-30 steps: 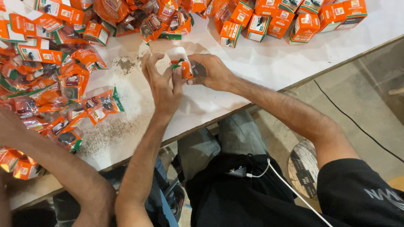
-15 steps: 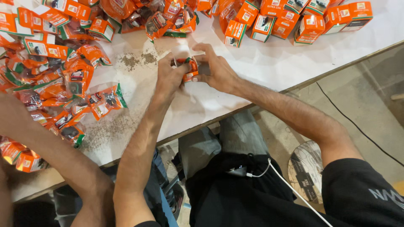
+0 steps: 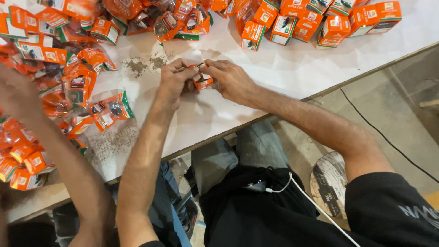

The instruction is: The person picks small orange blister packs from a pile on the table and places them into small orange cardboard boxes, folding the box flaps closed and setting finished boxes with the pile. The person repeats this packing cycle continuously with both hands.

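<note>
Pinching small orange pack (image 3: 201,81) w/ both hands, left (image 3: 176,78) & right (image 3: 231,78), fingers hiding most

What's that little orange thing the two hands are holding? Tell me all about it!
The small orange packet is a little orange pack with white and a dark patch, looking like thin card or glossy wrap. Most of it is hidden. It is held just above the white paper-covered table, pinched between the left hand and the right hand, whose fingertips cover its ends. Whether it is open or sealed cannot be told.
</note>
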`<move>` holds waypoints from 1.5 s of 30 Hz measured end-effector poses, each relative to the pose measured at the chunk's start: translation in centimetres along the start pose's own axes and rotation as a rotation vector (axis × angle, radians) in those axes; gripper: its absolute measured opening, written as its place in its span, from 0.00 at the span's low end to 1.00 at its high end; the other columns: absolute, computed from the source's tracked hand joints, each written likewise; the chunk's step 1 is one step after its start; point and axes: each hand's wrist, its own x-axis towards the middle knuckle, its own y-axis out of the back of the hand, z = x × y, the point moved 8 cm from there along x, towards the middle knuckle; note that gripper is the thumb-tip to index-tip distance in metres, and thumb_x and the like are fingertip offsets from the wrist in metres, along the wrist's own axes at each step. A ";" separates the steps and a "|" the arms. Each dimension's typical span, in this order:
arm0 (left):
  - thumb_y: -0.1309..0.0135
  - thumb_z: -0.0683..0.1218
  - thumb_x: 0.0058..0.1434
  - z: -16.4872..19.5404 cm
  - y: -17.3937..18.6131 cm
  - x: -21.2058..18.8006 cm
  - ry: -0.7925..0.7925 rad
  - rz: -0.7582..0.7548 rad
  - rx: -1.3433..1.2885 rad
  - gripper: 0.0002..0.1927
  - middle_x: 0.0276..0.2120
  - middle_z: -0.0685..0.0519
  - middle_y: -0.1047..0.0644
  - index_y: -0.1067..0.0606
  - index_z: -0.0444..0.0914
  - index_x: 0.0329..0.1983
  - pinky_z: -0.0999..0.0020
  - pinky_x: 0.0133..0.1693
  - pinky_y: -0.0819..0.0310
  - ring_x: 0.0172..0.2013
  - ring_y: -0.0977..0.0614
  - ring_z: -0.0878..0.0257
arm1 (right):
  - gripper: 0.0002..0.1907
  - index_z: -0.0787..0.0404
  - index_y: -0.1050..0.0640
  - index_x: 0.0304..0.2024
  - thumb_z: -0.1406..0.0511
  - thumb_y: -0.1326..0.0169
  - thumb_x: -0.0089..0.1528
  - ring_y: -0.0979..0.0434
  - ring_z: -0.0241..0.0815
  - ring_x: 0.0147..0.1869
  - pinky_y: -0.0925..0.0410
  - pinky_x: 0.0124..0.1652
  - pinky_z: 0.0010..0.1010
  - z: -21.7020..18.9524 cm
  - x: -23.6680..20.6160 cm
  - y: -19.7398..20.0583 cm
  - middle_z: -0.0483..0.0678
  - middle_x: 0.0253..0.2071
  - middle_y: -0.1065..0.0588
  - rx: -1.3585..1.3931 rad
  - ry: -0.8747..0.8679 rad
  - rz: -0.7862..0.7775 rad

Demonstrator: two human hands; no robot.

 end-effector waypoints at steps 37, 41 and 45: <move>0.34 0.59 0.62 9.9 7.7 -2.6 -0.862 0.734 1.246 0.34 0.50 0.34 0.26 0.31 0.28 0.56 0.41 0.54 0.35 0.53 0.26 0.37 | 0.43 0.56 0.42 0.71 0.61 0.33 0.61 0.49 0.66 0.77 0.48 0.72 0.55 0.7 -0.4 7.0 0.66 0.72 0.48 -0.517 -0.050 0.569; 0.38 0.48 0.59 10.2 8.8 -0.3 -0.727 0.764 1.265 0.26 0.47 0.37 0.26 0.31 0.29 0.55 0.47 0.48 0.26 0.49 0.24 0.40 | 0.42 0.57 0.47 0.76 0.58 0.37 0.69 0.48 0.62 0.82 0.45 0.76 0.49 0.9 -0.1 3.2 0.64 0.77 0.46 -0.021 0.019 0.243; 0.39 0.40 0.62 7.7 -0.8 -3.3 -1.166 0.249 1.240 0.17 0.50 0.40 0.25 0.28 0.33 0.53 0.49 0.54 0.25 0.51 0.22 0.40 | 0.42 0.63 0.54 0.78 0.57 0.45 0.74 0.37 0.54 0.80 0.39 0.74 0.42 3.2 0.3 0.1 0.62 0.77 0.42 0.541 -0.164 0.119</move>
